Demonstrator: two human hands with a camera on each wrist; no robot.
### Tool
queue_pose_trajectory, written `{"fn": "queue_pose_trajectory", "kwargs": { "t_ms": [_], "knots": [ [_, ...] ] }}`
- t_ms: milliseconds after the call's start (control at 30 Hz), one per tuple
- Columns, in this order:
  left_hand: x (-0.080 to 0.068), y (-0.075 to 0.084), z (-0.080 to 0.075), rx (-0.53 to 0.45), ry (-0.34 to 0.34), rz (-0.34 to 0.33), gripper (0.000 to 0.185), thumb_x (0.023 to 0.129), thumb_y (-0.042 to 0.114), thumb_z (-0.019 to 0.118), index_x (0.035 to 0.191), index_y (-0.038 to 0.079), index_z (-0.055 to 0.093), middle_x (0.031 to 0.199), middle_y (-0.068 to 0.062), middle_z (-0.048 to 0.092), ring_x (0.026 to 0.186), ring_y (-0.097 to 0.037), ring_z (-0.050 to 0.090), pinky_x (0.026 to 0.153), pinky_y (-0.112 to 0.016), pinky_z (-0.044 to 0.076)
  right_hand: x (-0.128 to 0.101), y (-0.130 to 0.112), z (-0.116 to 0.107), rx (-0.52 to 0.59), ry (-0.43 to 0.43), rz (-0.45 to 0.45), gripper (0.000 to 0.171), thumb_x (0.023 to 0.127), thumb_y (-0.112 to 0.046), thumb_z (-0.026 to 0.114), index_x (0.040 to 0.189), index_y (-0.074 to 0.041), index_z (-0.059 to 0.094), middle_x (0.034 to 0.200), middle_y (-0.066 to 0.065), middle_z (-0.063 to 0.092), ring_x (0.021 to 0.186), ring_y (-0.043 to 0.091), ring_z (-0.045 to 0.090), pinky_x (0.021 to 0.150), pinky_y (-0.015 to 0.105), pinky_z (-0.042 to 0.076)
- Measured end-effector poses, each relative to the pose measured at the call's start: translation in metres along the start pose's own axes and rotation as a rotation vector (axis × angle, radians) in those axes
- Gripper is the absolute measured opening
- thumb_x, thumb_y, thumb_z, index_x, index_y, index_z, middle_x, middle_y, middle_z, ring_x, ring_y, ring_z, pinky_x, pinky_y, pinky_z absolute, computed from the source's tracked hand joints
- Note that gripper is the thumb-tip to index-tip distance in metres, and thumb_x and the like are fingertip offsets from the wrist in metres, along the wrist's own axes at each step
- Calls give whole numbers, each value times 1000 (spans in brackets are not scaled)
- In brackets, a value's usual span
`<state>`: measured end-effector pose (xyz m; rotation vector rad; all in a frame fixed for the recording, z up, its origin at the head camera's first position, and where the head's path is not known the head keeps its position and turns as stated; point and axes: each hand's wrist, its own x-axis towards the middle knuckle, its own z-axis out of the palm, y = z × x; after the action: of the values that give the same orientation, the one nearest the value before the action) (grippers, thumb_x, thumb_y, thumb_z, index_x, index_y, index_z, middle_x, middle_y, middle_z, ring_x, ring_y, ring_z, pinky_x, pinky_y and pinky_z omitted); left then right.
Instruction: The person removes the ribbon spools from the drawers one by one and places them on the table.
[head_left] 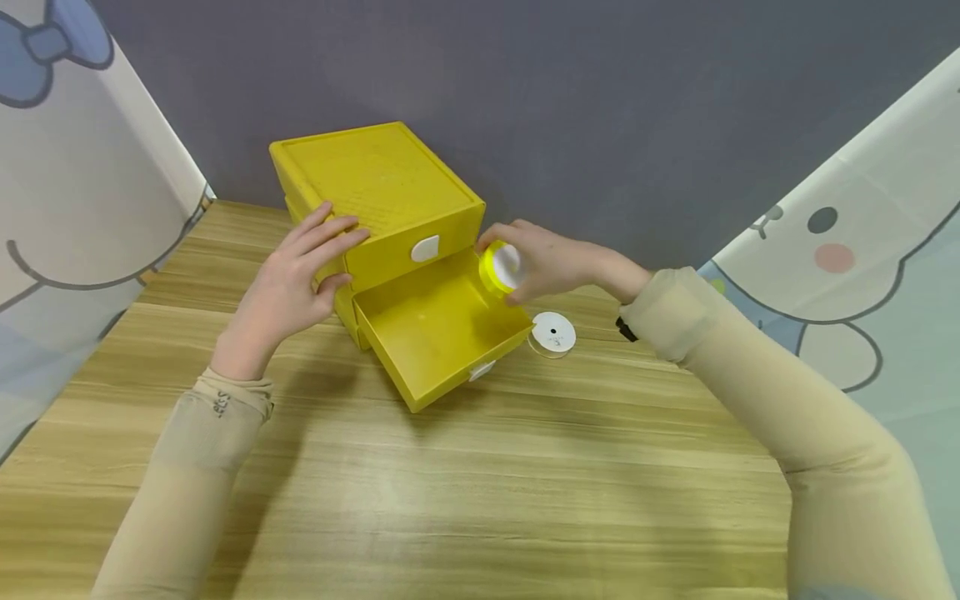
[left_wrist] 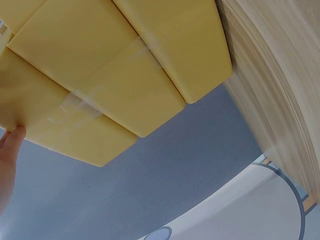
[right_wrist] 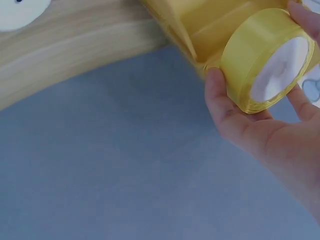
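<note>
Three views of one moment. Head view: a yellow drawer box point(head_left: 375, 179) stands at centre frame on the wooden counter point(head_left: 525, 467), its lower drawer point(head_left: 438, 333) pulled out and showing nothing inside. The left hand point(head_left: 296, 279) rests on the box's near left corner, fingers straight on the lid and thumb against the side, gripping nothing. The right hand point(head_left: 543, 262), right of centre, clasps a yellow ribbon spool point(head_left: 500, 267) above the drawer's far right edge. A white spool point(head_left: 552, 333) lies flat on the counter just beside the drawer's right side.

Left wrist view: the box's yellow panels point(left_wrist: 120, 65), joined with clear tape, fill the upper left; a fingertip point(left_wrist: 12, 140) touches one panel at the left edge.

Right wrist view: the thumb point(right_wrist: 220, 100) and fingers curl round the ribbon spool point(right_wrist: 265, 60) at upper right, its white core facing the camera, close to the yellow drawer wall point(right_wrist: 200, 25).

Progress, as judged: the drawer is open and one spool is raised over it; neither spool lies inside, and the drawer remains unclosed.
</note>
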<state>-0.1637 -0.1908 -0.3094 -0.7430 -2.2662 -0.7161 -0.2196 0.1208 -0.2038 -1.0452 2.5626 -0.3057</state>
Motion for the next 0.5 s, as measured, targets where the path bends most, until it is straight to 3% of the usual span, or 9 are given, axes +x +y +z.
{"fn": "queue_pose_trajectory", "kwargs": {
  "t_ms": [233,500],
  "knots": [
    [0,0,1,1,-2,-2,58,77,-13,67,131,5,57,138,-18,54,141,-37,35,119,-48,33,-20,26,-8,-7,47,77,67,73,-12,78,132,-9,47,128,13,50,111,27,42,89,42,46],
    [-1,-1,1,-1,-3,-3,58,77,-13,67,131,5,57,138,-17,55,142,-37,34,119,-48,33,-45,64,-15,37,68,245,67,76,-15,76,135,-14,44,129,15,45,109,29,43,87,41,45]
  ]
}}
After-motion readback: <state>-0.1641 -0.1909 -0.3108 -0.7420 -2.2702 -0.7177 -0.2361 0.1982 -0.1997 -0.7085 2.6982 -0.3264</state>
